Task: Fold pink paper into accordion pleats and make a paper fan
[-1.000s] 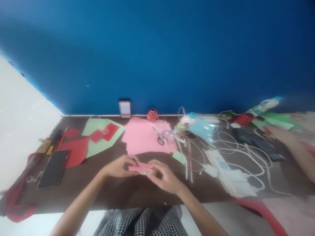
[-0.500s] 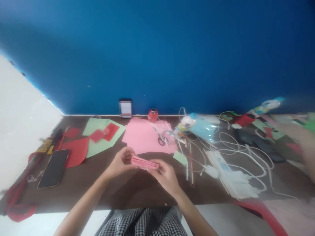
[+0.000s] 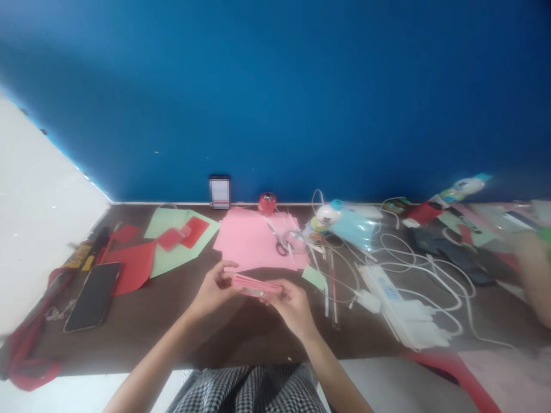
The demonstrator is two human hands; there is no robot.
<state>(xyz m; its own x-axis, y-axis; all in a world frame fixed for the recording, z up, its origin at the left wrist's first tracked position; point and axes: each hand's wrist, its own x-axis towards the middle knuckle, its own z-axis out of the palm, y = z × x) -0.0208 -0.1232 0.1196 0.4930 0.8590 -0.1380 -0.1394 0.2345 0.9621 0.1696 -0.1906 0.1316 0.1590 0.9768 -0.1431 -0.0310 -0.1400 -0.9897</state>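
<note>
A narrow pink folded paper, with layers showing along its edge, is held level between my two hands above the near part of the dark table. My left hand pinches its left end. At the right end, my right hand grips it between thumb and fingers. Just beyond my hands lie pink paper sheets, with a pair of scissors on their right side. A small green paper piece lies to the right of my right hand.
On the left are a phone, red paper and green sheets. Glue bottles, a white power strip and tangled cables spread across the right. Another person's arm reaches in at the far right.
The folded paper and my hands have shifted slightly right, and the paper has tilted a little. The other person's arm at the far right has drawn back toward the edge.
</note>
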